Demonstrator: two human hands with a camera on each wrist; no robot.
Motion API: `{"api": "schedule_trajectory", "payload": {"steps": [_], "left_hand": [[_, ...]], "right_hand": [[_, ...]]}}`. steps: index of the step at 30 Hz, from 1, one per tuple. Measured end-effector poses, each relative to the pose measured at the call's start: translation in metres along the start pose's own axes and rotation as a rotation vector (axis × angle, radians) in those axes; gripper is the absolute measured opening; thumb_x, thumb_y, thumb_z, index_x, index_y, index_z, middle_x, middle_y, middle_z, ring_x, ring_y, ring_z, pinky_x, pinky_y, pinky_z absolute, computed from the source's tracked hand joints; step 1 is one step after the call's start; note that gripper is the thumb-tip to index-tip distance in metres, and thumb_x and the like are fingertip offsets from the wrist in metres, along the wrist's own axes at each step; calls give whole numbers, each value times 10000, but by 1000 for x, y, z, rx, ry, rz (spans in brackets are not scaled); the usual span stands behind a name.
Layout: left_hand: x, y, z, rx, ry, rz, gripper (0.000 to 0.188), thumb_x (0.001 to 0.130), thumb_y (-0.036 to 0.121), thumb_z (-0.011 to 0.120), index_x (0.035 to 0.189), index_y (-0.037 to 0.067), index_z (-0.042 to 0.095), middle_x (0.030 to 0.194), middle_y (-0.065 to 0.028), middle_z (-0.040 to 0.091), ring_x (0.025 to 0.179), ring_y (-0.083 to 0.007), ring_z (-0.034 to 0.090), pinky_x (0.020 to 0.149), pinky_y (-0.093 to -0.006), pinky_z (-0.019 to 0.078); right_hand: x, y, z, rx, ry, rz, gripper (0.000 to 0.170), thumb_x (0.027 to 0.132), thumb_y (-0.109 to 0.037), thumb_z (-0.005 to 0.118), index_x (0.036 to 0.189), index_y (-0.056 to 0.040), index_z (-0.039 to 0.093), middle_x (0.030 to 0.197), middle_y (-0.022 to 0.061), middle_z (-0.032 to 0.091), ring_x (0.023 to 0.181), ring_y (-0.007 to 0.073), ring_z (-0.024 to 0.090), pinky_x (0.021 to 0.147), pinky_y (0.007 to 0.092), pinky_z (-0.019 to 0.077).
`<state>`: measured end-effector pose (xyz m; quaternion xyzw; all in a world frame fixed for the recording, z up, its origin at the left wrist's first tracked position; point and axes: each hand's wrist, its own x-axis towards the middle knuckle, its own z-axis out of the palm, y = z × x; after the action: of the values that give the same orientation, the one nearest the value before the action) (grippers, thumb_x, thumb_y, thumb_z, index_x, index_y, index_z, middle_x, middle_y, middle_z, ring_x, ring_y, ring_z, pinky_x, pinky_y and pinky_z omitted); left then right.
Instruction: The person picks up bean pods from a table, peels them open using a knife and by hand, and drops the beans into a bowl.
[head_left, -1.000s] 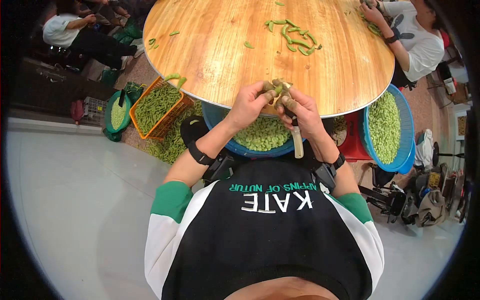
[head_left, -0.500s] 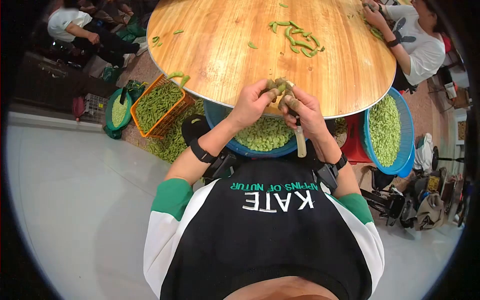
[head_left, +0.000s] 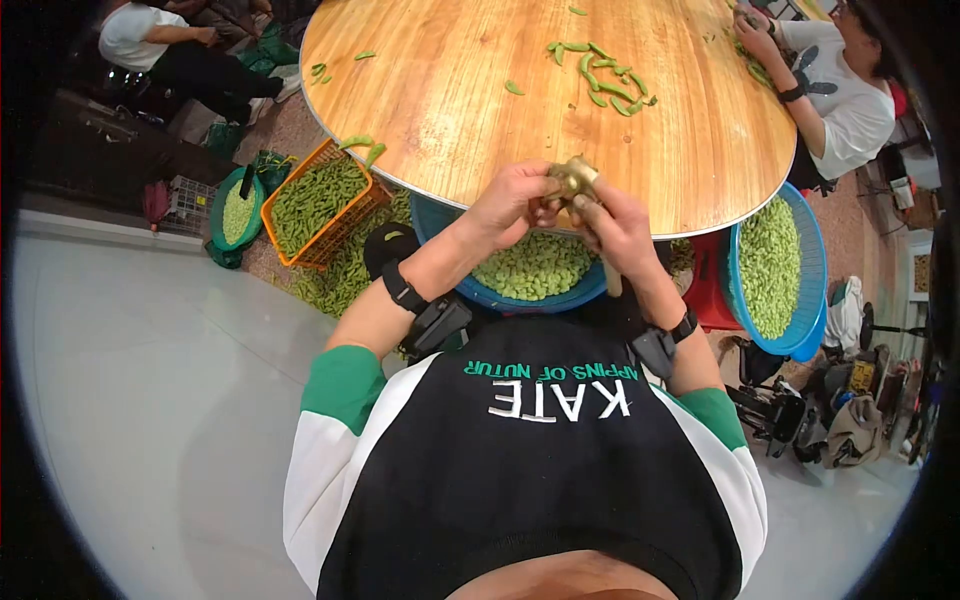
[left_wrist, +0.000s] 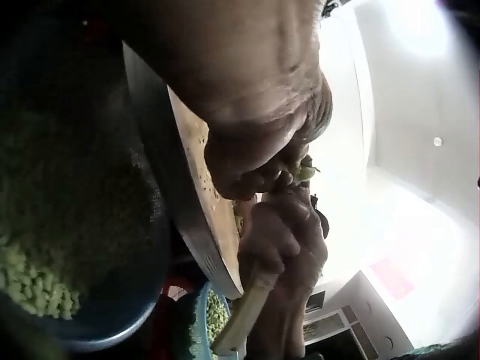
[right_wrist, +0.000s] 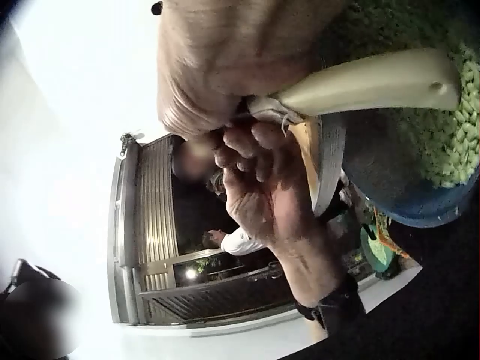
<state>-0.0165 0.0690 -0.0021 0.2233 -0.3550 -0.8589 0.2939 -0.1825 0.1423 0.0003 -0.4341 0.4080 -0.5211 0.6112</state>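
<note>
Over the near edge of the round wooden table (head_left: 440, 120), both hands meet fingertip to fingertip. The left hand (head_left: 505, 205) has bent fingers; a small green pod (left_wrist: 305, 172) shows at its fingertips in the left wrist view. My right hand (head_left: 622, 228) grips a tool with a pale handle (right_wrist: 375, 81), which sticks out below the palm; its blade is hidden. Dark brownish covering shows on some fingertips. Below the hands stands a blue basin of shelled green beans (head_left: 535, 268).
Loose green pods (head_left: 610, 85) lie on the table. An orange crate of pods (head_left: 318, 205) and a green basin (head_left: 237, 215) stand at the left, with pods on the floor. Another blue basin (head_left: 785, 270) stands at the right. A person in white (head_left: 850, 110) sits across.
The hands have turned and drawn closer, and the green pod between them no longer shows clearly in the head view. The left hand's fingers have curled further. The head view has shifted slightly.
</note>
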Motion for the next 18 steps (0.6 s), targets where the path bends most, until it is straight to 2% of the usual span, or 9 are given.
{"api": "schedule_trajectory", "payload": {"steps": [2, 4, 6, 10, 12, 14, 15, 16, 18], "left_hand": [[-1, 1, 0, 168, 54, -28, 100, 893, 127, 547, 864, 47, 600, 669, 29, 523, 535, -39, 425, 469, -189, 320], [2, -4, 2, 203, 94, 24, 99, 881, 119, 544, 832, 47, 591, 647, 27, 511, 518, -38, 412, 458, -191, 314], [2, -5, 3, 244, 133, 72, 103, 869, 111, 541, 799, 47, 581, 625, 26, 499, 501, -37, 398, 446, -193, 308], [1, 1, 5, 317, 115, 70, 107, 856, 104, 543, 768, 48, 569, 611, 22, 492, 481, -39, 385, 426, -201, 292], [-2, 4, 2, 353, 132, 58, 108, 854, 107, 545, 765, 50, 564, 607, 20, 489, 468, -42, 373, 415, -205, 282], [-2, 10, -3, 155, 84, -142, 118, 850, 107, 535, 749, 49, 556, 596, 12, 482, 444, -52, 351, 395, -216, 264], [-4, 14, -4, 158, 82, -137, 118, 850, 107, 535, 749, 49, 556, 596, 12, 482, 444, -52, 351, 395, -216, 264], [-7, 18, -3, 90, 38, -228, 121, 846, 105, 529, 742, 50, 552, 591, 7, 478, 437, -57, 343, 388, -221, 258], [-10, 21, 1, 28, -10, -316, 123, 843, 102, 522, 734, 51, 549, 587, 2, 475, 429, -63, 335, 381, -225, 251]], "right_hand": [[5, 20, -4, -586, 67, -517, 307, 933, -37, 493, 1235, -19, 550, 783, 16, 584, 531, 41, 462, 415, 189, 351], [0, 4, 4, -531, 93, -416, 291, 929, -33, 504, 1214, -17, 562, 789, 19, 602, 533, 35, 476, 442, 184, 362], [-3, -9, 8, -225, 86, -7, 289, 925, -65, 539, 1210, -25, 555, 773, -17, 571, 581, 26, 469, 495, 182, 374], [-1, -7, 8, -209, 182, -6, 245, 919, -83, 561, 1156, -20, 573, 755, -22, 572, 589, 23, 478, 500, 186, 382], [1, -3, 6, -318, 141, -117, 206, 919, -97, 566, 1108, -17, 580, 737, -18, 569, 584, 27, 483, 492, 187, 381], [1, -7, 5, -295, 92, -134, 195, 920, -84, 554, 1097, -13, 590, 734, -11, 585, 552, 28, 476, 469, 183, 367], [1, -9, 3, -277, 46, -152, 187, 920, -72, 543, 1087, -9, 600, 731, -4, 600, 520, 28, 468, 447, 179, 353], [1, -11, 1, -280, 45, -161, 187, 920, -72, 543, 1087, -9, 600, 731, -4, 600, 520, 28, 468, 447, 179, 353], [1, -9, -3, -300, 11, -65, 133, 889, -87, 585, 993, -8, 605, 723, -11, 553, 587, 40, 493, 507, 198, 401]]}}
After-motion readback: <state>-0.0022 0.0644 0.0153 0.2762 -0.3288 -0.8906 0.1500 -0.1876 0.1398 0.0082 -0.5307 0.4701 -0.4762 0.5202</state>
